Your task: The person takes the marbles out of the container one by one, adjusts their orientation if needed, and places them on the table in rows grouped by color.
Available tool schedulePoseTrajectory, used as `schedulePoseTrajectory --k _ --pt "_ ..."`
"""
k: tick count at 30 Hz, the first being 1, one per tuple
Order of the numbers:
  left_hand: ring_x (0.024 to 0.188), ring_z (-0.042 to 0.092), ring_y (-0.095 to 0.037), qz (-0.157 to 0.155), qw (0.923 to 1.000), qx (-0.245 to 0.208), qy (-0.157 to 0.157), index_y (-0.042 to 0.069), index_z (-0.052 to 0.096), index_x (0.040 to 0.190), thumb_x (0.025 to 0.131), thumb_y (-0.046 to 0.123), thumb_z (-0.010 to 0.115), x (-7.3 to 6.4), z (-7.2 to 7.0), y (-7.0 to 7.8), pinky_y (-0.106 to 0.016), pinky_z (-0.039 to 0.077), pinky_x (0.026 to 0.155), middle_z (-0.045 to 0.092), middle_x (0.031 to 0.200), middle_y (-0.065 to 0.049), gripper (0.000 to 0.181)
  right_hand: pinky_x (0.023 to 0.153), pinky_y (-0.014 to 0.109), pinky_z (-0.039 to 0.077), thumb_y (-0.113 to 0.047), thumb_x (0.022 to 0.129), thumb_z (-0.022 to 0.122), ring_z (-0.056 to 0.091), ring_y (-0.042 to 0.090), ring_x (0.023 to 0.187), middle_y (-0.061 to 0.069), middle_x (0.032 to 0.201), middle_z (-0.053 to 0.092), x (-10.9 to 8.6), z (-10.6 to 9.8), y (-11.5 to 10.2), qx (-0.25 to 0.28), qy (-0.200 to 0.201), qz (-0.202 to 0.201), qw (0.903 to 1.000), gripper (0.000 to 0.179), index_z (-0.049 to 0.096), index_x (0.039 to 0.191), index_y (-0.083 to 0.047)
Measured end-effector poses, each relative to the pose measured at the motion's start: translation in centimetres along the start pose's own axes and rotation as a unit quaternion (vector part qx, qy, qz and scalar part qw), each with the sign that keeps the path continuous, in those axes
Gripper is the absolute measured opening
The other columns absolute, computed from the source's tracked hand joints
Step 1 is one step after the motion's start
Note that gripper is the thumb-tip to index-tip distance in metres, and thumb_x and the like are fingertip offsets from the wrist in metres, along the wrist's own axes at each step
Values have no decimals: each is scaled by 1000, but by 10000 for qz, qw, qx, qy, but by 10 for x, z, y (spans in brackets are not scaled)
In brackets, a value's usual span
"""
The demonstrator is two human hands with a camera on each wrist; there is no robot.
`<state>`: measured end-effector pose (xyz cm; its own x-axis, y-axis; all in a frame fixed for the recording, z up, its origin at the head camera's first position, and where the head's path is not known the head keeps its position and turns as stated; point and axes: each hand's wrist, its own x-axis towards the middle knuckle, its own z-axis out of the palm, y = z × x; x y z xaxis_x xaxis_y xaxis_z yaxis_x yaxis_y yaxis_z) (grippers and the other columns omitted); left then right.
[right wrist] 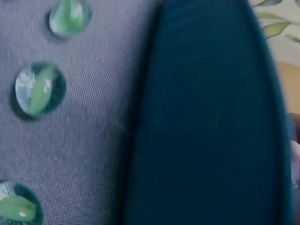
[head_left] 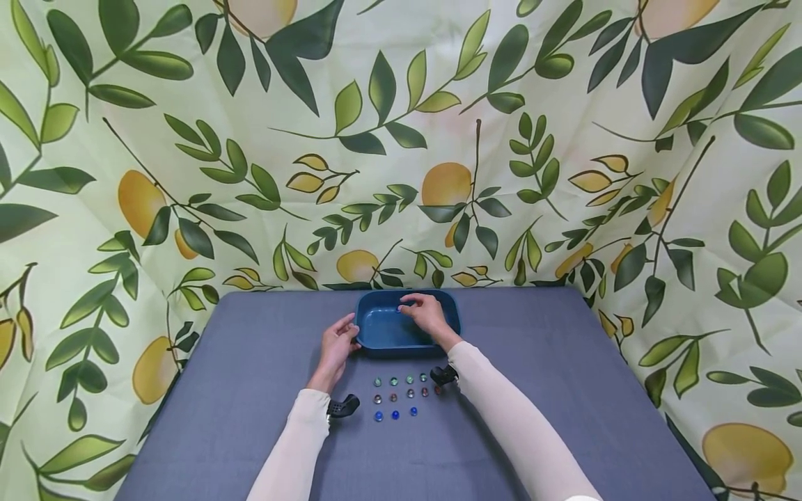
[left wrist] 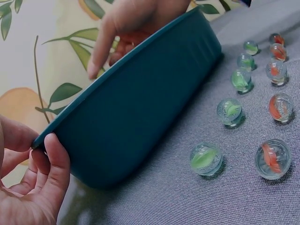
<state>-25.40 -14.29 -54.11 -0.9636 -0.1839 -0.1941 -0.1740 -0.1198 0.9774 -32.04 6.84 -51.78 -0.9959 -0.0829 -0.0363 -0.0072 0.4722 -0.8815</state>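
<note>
A dark blue plastic tub (head_left: 409, 346) stands at the back of the table. My left hand (head_left: 337, 348) grips its left end, thumb and fingers (left wrist: 57, 157) at the rim in the left wrist view. Over the inside of the tub, my right hand (head_left: 428, 316) pinches a small blue marble (head_left: 399, 310) between thumb and fingertips. Only a sliver of that hand shows at the right edge of the right wrist view, where the tub wall (right wrist: 211, 122) hides the rest.
In front of the tub, glass marbles lie in rows: green-swirled ones (left wrist: 206, 158) nearest it, orange-swirled ones (left wrist: 273, 159) behind, then three blue marbles (head_left: 395, 415). My right forearm passes close over the rows' right end. A leaf-and-fruit patterned cloth (head_left: 388, 160) hangs around the grey table (head_left: 250, 390).
</note>
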Motion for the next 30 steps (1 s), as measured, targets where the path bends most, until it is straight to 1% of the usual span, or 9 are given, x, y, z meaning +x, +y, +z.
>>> schedulePoseTrajectory --k 4,7,14,17,20,22,24,26,30 --pt "77 53 -11 33 10000 5 7 4 53 139 95 4 57 -2 0 -1 -21 53 61 52 99 -3 45 56 27 36 -26 89 73 45 15 59 -3 63 50 6 4 7 -147 14 164 9998 25 73 112 -18" --pt "76 53 -10 67 10000 -17 22 4 54 138 95 3 57 -2 1 -2 -21 53 61 52 97 -2 44 57 27 37 -26 88 73 45 15 58 -3 62 49 10 6 11 -265 9 213 9994 27 73 114 -17" --pt "80 53 -12 100 9999 -29 28 3 55 138 95 4 58 1 1 -6 -20 52 60 51 97 -1 42 62 26 40 -25 87 75 50 15 63 0 67 58 16 7 16 -535 -110 387 9978 32 73 118 -18" --pt "82 53 -14 98 9999 -43 40 3 55 138 95 4 58 1 1 -6 -20 52 60 51 97 -1 42 67 27 42 -24 86 76 54 16 70 3 76 65 18 7 17 -720 -143 425 9964 33 73 118 -17" --pt "83 54 -16 113 9999 -61 41 4 55 138 95 4 58 1 0 -4 -20 52 60 52 98 -1 42 78 31 47 -24 85 76 59 20 83 7 95 72 20 8 16 -859 -116 397 9954 32 74 116 -16" --pt "83 54 -16 125 9999 -60 38 4 55 138 96 4 57 2 0 -3 -20 52 60 52 99 -2 42 87 36 50 -24 85 76 62 22 95 8 111 72 22 8 16 -933 -90 376 9949 31 75 115 -16" --pt "83 54 -17 130 9999 -61 40 4 55 138 96 4 57 2 0 -2 -20 52 60 52 99 -2 42 94 39 50 -24 85 76 62 23 105 8 122 69 23 9 16 -1003 -58 363 9943 29 75 113 -16" --pt "83 55 -17 125 9999 -44 43 4 55 138 96 4 57 2 0 -2 -20 52 60 52 99 -2 42 97 41 50 -24 86 75 62 24 111 8 128 67 24 10 17 -1071 -33 378 9935 27 76 112 -16" --pt "82 54 -16 131 9999 -52 63 4 55 138 96 4 57 2 0 -2 -20 52 59 52 98 -2 42 96 42 50 -24 86 75 63 25 111 8 127 67 25 12 18 -1252 7 383 9914 26 76 111 -16"
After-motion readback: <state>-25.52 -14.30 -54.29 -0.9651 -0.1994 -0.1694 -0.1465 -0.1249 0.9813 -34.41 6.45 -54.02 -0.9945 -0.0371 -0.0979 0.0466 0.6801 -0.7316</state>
